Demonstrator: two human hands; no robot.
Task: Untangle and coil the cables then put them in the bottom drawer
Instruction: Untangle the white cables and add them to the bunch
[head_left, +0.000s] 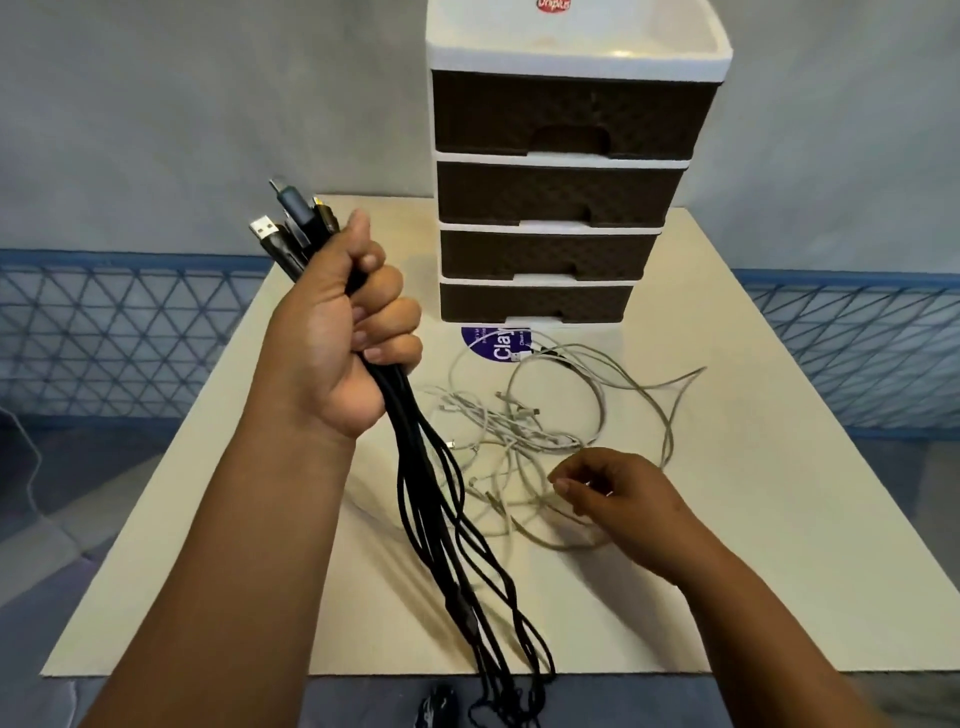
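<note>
My left hand (340, 338) is raised above the table and grips a bundle of several black cables (447, 525) near their plugs. The USB ends stick up past my thumb; the strands hang down and trail over the table's front edge. A tangle of white cables (524, 441) lies on the table in front of the drawer unit (561, 197), whose four brown drawers are closed. The bottom drawer (535, 304) sits just behind the tangle. My right hand (618, 493) hovers low over the tangle's near side, fingers loosely curled; whether it pinches a strand I cannot tell.
The cream table (753, 519) carries a purple round sticker (493, 344) by the unit's base. Blue lattice railing runs behind on both sides. A dark object (439, 706) lies on the floor below the front edge.
</note>
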